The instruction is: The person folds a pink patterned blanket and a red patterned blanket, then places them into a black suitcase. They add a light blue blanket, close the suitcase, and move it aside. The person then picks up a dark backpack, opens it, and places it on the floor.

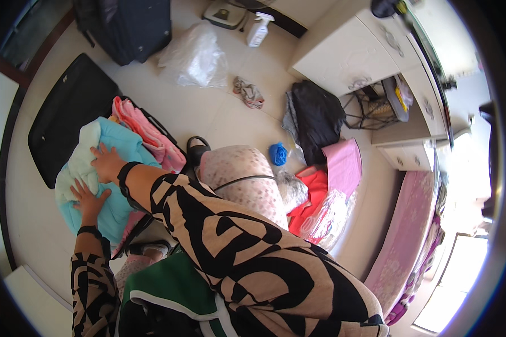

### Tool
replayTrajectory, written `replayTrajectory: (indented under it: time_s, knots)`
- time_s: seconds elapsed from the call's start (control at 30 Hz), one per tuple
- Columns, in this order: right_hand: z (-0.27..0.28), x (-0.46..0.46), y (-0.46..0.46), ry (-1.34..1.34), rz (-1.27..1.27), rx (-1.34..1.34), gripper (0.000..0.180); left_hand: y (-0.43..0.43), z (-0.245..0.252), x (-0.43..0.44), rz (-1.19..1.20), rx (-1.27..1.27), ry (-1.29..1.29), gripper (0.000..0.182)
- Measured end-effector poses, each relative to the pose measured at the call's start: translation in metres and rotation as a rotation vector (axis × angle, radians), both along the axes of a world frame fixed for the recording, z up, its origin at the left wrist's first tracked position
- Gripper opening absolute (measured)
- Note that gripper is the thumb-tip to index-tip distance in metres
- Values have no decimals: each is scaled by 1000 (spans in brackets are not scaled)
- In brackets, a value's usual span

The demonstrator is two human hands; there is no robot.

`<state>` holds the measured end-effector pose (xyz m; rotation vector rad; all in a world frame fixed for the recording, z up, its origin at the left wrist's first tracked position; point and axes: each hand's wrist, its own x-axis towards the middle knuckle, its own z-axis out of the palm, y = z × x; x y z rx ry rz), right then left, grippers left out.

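Note:
A light-blue padded quilt or garment (122, 139) with a pale fleecy side lies bunched in an open black suitcase (69, 109). My right hand (107, 163) presses on its upper part, palm down with the fingers spread. Lower on the same bundle rests my left hand (88, 202), also flat with its fingers apart. Neither hand grips anything. Folded pink towel-like cloth (162, 145) fills the suitcase side beside the bundle. More pink cloth shows under the bundle's lower edge. The bundle hides most of the suitcase's packed half.
On the tiled floor lie a clear plastic bag (200, 54), a grey crumpled cloth (248, 92), black fabric (316, 120), a blue roll (278, 153) and a red bag (310, 185). A dark upright case (130, 29), spray bottle (260, 31) and drawer cabinet (345, 54) stand beyond.

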<state>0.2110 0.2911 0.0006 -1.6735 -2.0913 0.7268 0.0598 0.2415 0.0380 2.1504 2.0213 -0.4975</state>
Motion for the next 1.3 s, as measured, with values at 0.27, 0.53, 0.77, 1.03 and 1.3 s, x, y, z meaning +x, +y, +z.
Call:
replayTrajectory:
  time_s: [0.27, 0.53, 0.77, 1.03, 1.3]
  knots:
    - [55, 58, -33, 114, 53, -289, 43, -4, 45, -24, -44, 123, -49, 98]
    - [39, 100, -12, 168, -56, -181, 56, 46, 140, -68, -255, -99, -121, 55]
    - [-2, 125, 1, 55, -587, 138, 50, 30, 217, -129, 49, -69, -92, 30]
    - [42, 172, -68, 363, -411, 247, 41, -83, 262, -69, 249, -127, -265, 51]
    - [109, 233, -151, 294, -359, -131, 42, -144, 181, -41, 49, -556, -545, 52]
